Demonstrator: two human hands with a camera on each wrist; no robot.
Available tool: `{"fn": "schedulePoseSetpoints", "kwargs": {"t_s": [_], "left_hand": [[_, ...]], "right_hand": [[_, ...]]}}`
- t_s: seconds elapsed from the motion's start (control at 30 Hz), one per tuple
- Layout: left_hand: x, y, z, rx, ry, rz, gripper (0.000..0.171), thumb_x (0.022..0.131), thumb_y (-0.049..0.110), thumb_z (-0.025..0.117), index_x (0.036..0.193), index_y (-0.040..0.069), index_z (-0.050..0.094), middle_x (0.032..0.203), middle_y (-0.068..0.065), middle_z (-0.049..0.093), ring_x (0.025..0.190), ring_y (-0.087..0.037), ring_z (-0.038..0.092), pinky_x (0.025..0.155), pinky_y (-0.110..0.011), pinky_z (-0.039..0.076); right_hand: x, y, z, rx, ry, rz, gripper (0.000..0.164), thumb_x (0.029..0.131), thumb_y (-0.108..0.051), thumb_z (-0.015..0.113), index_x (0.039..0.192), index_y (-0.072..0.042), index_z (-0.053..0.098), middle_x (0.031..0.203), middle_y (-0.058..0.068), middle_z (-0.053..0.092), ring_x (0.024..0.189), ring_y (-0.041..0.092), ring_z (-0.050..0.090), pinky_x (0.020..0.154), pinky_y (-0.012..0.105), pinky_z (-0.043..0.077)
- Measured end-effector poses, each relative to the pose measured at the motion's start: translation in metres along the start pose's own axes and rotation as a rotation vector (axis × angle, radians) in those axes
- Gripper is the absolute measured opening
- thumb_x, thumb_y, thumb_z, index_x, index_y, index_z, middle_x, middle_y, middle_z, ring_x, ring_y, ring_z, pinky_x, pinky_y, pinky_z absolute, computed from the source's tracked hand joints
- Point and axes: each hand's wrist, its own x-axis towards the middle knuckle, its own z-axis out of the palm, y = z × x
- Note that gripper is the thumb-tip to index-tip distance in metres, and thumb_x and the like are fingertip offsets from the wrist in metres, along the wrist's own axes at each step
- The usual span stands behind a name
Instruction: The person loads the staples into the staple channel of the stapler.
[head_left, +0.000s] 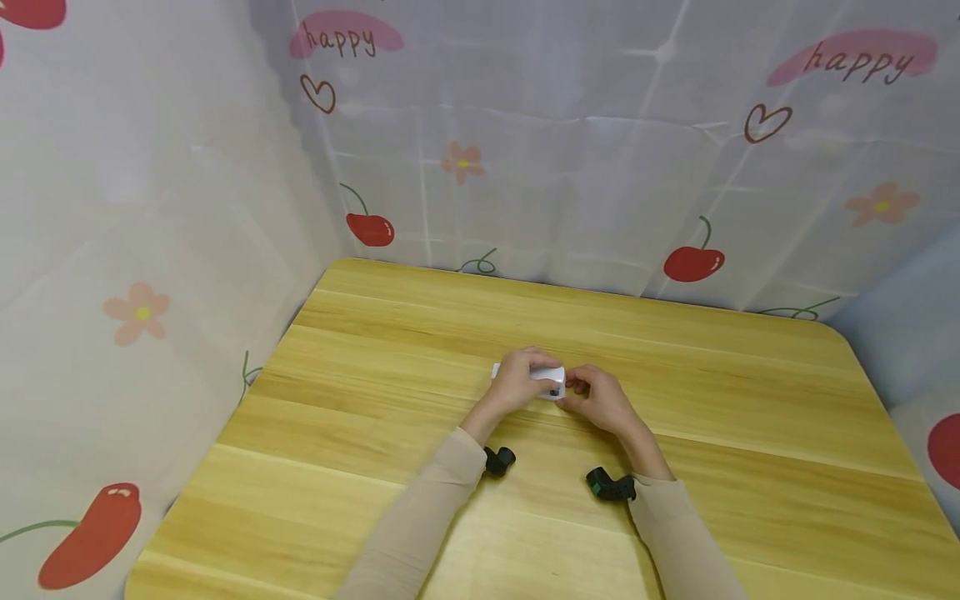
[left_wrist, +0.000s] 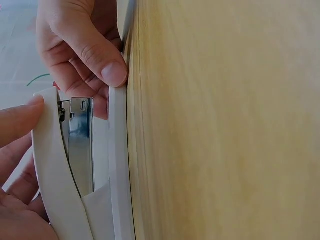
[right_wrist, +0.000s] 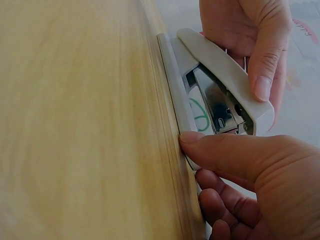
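Note:
A white stapler (head_left: 551, 374) stands on the wooden table, its upper arm raised away from the base, so the metal staple channel (right_wrist: 212, 97) shows in the gap. My left hand (head_left: 516, 382) grips the upper arm from above, thumb on one side and fingers on the other. At the front end, my right hand (head_left: 602, 402) pinches the base (left_wrist: 118, 160) between thumb and curled fingers; its thumb (right_wrist: 220, 150) lies on top of the base. Whether any staples sit in the channel cannot be made out.
Pale wood boards form the table (head_left: 360, 358), with a printed curtain (head_left: 525, 183) along its back and left sides. Black wrist cameras (head_left: 611, 485) are strapped at both sleeves.

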Motion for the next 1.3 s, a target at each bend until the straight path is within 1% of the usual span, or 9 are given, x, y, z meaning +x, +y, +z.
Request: {"fn": "schedulePoseSetpoints", "kwargs": {"t_s": [0.27, 0.5, 0.63, 0.7, 0.83, 1.0, 1.1, 1.2, 1.3], "left_hand": [[0.000, -0.001, 0.001, 0.007, -0.010, -0.021, 0.030, 0.085, 0.010, 0.075, 0.115, 0.008, 0.073, 0.124, -0.004, 0.065, 0.117, -0.025, 0.058, 0.098, -0.038, 0.049], [0.001, -0.001, 0.000, 0.021, 0.003, -0.037, 0.030, 0.085, 0.010, 0.076, 0.115, 0.010, 0.073, 0.123, -0.005, 0.066, 0.117, -0.026, 0.058, 0.097, -0.039, 0.049], [0.000, -0.003, 0.000, 0.012, 0.016, -0.040, 0.038, 0.084, 0.014, 0.078, 0.121, 0.010, 0.070, 0.128, -0.005, 0.064, 0.115, -0.025, 0.059, 0.093, -0.036, 0.051], [0.000, -0.004, 0.000, -0.014, 0.038, -0.040, 0.045, 0.084, 0.018, 0.079, 0.126, 0.010, 0.067, 0.132, -0.006, 0.061, 0.118, -0.026, 0.058, 0.093, -0.036, 0.051], [-0.003, -0.008, -0.003, -0.114, 0.107, -0.014, 0.051, 0.086, 0.021, 0.077, 0.133, 0.009, 0.061, 0.138, -0.008, 0.057, 0.127, -0.028, 0.052, 0.100, -0.041, 0.048], [-0.006, -0.012, -0.010, -0.199, 0.145, 0.008, 0.051, 0.089, 0.020, 0.073, 0.136, 0.005, 0.057, 0.140, -0.009, 0.054, 0.130, -0.033, 0.047, 0.108, -0.048, 0.041], [-0.008, -0.011, -0.017, -0.207, 0.159, 0.007, 0.051, 0.091, 0.022, 0.071, 0.137, 0.004, 0.055, 0.141, -0.009, 0.053, 0.130, -0.031, 0.047, 0.109, -0.047, 0.040], [-0.011, -0.011, -0.028, -0.188, 0.198, 0.010, 0.052, 0.092, 0.023, 0.069, 0.138, 0.003, 0.053, 0.142, -0.010, 0.052, 0.131, -0.030, 0.046, 0.110, -0.046, 0.038], [-0.011, -0.017, -0.043, -0.094, 0.262, 0.015, 0.054, 0.095, 0.026, 0.065, 0.140, 0.002, 0.050, 0.144, -0.013, 0.048, 0.134, -0.034, 0.043, 0.111, -0.052, 0.035]], "right_hand": [[0.000, 0.001, 0.000, 0.003, -0.003, 0.005, 0.030, 0.081, -0.011, 0.079, 0.106, 0.001, 0.069, 0.098, 0.011, 0.065, 0.085, 0.021, 0.055, 0.075, 0.035, 0.047], [0.002, 0.001, 0.000, 0.011, -0.009, 0.003, 0.031, 0.081, -0.011, 0.079, 0.107, 0.001, 0.069, 0.099, 0.011, 0.065, 0.085, 0.021, 0.055, 0.075, 0.035, 0.047], [0.002, 0.001, 0.000, 0.010, -0.014, 0.000, 0.031, 0.081, -0.011, 0.079, 0.107, 0.001, 0.069, 0.098, 0.011, 0.065, 0.085, 0.021, 0.055, 0.075, 0.034, 0.047], [0.002, 0.001, 0.000, 0.012, -0.013, -0.001, 0.031, 0.081, -0.010, 0.080, 0.108, 0.001, 0.068, 0.099, 0.011, 0.065, 0.085, 0.021, 0.055, 0.075, 0.034, 0.047], [0.002, 0.001, -0.001, 0.017, -0.011, -0.007, 0.032, 0.080, -0.011, 0.080, 0.108, 0.002, 0.068, 0.099, 0.011, 0.066, 0.085, 0.021, 0.055, 0.076, 0.035, 0.048], [0.002, 0.001, -0.001, 0.028, -0.019, -0.002, 0.035, 0.080, -0.012, 0.080, 0.110, 0.002, 0.067, 0.101, 0.013, 0.066, 0.087, 0.023, 0.056, 0.078, 0.038, 0.049], [0.000, 0.001, -0.004, 0.051, -0.026, 0.016, 0.039, 0.080, -0.012, 0.080, 0.114, 0.002, 0.066, 0.105, 0.014, 0.066, 0.090, 0.024, 0.058, 0.080, 0.039, 0.050], [-0.003, 0.003, -0.011, 0.070, -0.034, 0.032, 0.043, 0.081, -0.012, 0.080, 0.118, 0.003, 0.065, 0.109, 0.016, 0.066, 0.094, 0.026, 0.060, 0.083, 0.040, 0.051], [-0.007, 0.004, -0.020, 0.063, -0.020, 0.047, 0.042, 0.083, -0.011, 0.077, 0.120, 0.003, 0.064, 0.111, 0.017, 0.066, 0.095, 0.028, 0.060, 0.084, 0.042, 0.051]]}}
